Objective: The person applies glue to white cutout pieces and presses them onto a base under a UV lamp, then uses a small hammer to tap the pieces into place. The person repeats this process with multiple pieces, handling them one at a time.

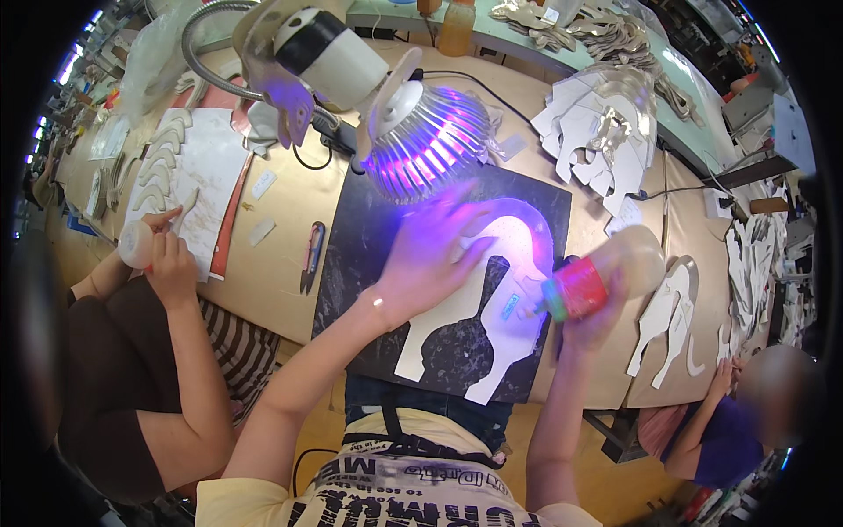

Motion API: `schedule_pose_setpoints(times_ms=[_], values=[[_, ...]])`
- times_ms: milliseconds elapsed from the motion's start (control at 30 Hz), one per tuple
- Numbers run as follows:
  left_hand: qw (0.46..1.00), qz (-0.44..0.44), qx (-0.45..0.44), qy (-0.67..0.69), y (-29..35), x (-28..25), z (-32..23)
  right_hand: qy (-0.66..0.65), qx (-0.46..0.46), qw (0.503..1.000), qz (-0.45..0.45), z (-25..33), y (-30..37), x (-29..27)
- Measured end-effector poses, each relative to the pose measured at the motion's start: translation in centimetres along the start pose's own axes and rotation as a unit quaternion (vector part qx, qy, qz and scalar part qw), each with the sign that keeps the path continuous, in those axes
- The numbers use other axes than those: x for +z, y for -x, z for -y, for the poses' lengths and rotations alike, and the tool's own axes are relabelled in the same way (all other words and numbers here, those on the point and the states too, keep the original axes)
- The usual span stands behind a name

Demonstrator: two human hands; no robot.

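Observation:
My right hand (597,323) grips a squeeze bottle (581,288), tilted so its green tip points down and left, close to the right leg of a cut shoe-upper piece (512,303). The bottle has a translucent body and a red band. White and arch-shaped, the piece lies on a dark board (351,263), with a small blue mark on its right leg. My left hand (439,250) is over the piece's upper left part, fingers stretched out and partly smeared by motion. Whether it touches the piece, I cannot tell. Purple-blue light falls on both.
A lamp (426,140) on a bendable metal arm hangs above the board. Thread snips (312,256) lie at its left. Stacked cut pieces (601,119) sit at the back right, and another piece (672,316) further right. Co-workers sit on both sides; the left one holds a white bottle (135,244).

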State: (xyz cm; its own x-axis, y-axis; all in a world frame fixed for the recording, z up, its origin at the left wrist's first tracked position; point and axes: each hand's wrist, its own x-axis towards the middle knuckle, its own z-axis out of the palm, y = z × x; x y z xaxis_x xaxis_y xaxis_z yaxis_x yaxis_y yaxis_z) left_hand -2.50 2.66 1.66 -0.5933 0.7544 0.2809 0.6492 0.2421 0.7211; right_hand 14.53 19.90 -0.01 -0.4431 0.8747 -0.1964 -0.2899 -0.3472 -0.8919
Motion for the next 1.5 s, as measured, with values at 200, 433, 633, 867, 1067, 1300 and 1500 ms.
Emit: schedule_pose_setpoints(times_ms=[200,433,633,867,1067,1300,1500], values=[[0.953,0.211,0.199,-0.084,-6.2,5.4,-3.4,-0.007,-0.037,0.999,-0.005,2.6,2.5,-2.1],[0.977,0.192,0.061,-0.076,-6.8,1.9,-0.2,0.01,-0.037,0.998,-0.052,3.7,3.2,-3.5],[0.988,0.008,-0.143,0.047,-1.4,-3.0,3.0,0.053,-0.104,0.991,-0.072,3.1,0.7,-3.6],[0.933,0.027,-0.307,0.186,5.5,-2.7,-0.3,0.181,-0.249,0.951,0.014,2.1,-0.1,1.6],[0.942,-0.041,-0.299,0.145,5.9,-1.5,-0.6,0.274,-0.263,0.921,0.083,0.7,-0.6,4.6],[0.944,-0.02,-0.294,0.15,5.6,-2.1,-0.8,0.326,-0.333,0.879,0.1,-0.8,-0.5,3.5],[0.945,-0.028,-0.289,0.152,5.8,-2.2,-1.0,0.322,-0.32,0.885,0.101,-1.1,0.9,2.6]])
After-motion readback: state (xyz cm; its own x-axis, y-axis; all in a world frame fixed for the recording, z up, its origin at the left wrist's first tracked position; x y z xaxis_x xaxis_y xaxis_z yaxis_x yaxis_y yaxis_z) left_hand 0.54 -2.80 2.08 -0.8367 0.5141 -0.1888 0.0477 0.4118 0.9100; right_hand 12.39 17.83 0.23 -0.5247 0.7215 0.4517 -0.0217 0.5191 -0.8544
